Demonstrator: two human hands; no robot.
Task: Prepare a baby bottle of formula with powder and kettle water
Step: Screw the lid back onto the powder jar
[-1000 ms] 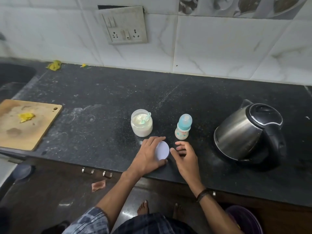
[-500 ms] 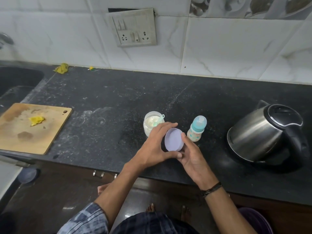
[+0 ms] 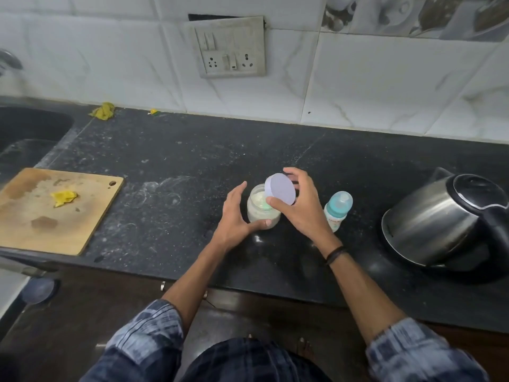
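Now, at the worktop (image 3: 192,161): dark speckled stone, dusted with pale smears.
Powder jar (image 3: 261,213): stood upright on the worktop, open-mouthed, white powder inside with a green scoop partly visible.
Left hand (image 3: 234,219): cupped around the powder jar's left side, thumb pressed on its lower front, fingers (image 3: 239,190) spread and not fully wrapped.
Right hand (image 3: 300,205): fingers and thumb clasped the lid by its rim.
Lid (image 3: 280,188): round, pale lilac, tilted, held just above the powder jar's right rim.
Baby bottle (image 3: 338,209): upright, teal-capped, just right of the powder jar, partly behind the right hand.
Kettle (image 3: 440,224): steel with black lid, well right of the powder jar.
Chopping board (image 3: 41,216): wooden, far left of the powder jar, carrying a yellow scrap (image 3: 64,197).
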